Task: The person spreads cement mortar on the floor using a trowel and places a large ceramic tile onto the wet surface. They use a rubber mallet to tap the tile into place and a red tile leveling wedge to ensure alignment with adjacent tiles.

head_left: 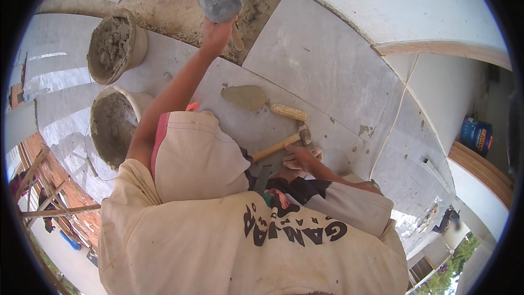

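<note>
Stretched far forward, my left hand (217,34) is closed round a trowel (218,0) with a rounded grey blade. Its wooden handle (237,37) sticks out beside the hand. My right hand (299,157) hangs low in front of my knees with loose, parted fingers and holds nothing. Close to it lies a hammer (275,146) with a wooden handle, its head pointing right. Another trowel (244,97) lies on the tiles, its leaf-shaped blade coated in mortar and its yellowish handle (289,112) pointing toward the hammer.
Two buckets with mortar, one farther (136,49) and one nearer (143,100), stand at my left. Large grey tiles (316,49) border a strip of rough ground (164,0). A thin cord (401,104) crosses the right side. A blue can (475,137) stands at far right.
</note>
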Demonstrator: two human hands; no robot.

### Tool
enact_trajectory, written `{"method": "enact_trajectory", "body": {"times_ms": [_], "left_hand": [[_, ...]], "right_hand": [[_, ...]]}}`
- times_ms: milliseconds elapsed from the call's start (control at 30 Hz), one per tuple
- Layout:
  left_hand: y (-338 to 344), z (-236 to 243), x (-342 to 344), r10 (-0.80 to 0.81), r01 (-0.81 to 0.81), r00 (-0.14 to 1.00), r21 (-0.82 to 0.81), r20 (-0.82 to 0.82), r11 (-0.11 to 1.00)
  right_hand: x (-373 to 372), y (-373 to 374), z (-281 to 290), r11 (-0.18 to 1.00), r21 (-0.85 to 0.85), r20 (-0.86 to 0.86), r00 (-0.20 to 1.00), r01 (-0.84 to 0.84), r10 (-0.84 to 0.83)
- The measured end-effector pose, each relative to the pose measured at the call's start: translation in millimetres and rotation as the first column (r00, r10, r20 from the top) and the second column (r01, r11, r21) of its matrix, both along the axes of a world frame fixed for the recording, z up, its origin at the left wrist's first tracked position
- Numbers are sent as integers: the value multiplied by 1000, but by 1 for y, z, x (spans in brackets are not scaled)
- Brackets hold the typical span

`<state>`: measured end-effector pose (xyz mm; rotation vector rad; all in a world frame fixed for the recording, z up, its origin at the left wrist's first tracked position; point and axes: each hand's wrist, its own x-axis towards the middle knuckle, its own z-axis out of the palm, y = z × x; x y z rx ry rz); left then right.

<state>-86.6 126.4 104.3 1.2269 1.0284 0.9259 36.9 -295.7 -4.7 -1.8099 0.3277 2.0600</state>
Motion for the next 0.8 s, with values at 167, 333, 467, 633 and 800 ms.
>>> {"method": "enact_trajectory", "body": {"times_ms": [167, 333, 467, 633, 800], "left_hand": [[-7, -13, 1, -26, 28, 999, 59, -30, 998], [0, -57, 1, 53, -61, 997, 141, 58, 988], [-8, -28, 16, 24, -18, 999, 153, -34, 988], [-6, -54, 32, 19, -29, 999, 480, 27, 877], [-33, -41, 37, -66, 25, 986, 258, 151, 966]], "right_hand": [[-15, 32, 20, 1000, 18, 223, 975, -17, 12], [-16, 24, 8, 952, 186, 323, 900, 243, -293], [9, 45, 55, 729, 495, 223, 742, 473, -632], [81, 132, 137, 794, 607, 457, 800, 40, -389], [107, 280, 238, 696, 233, 864, 473, -679, 172]]}}
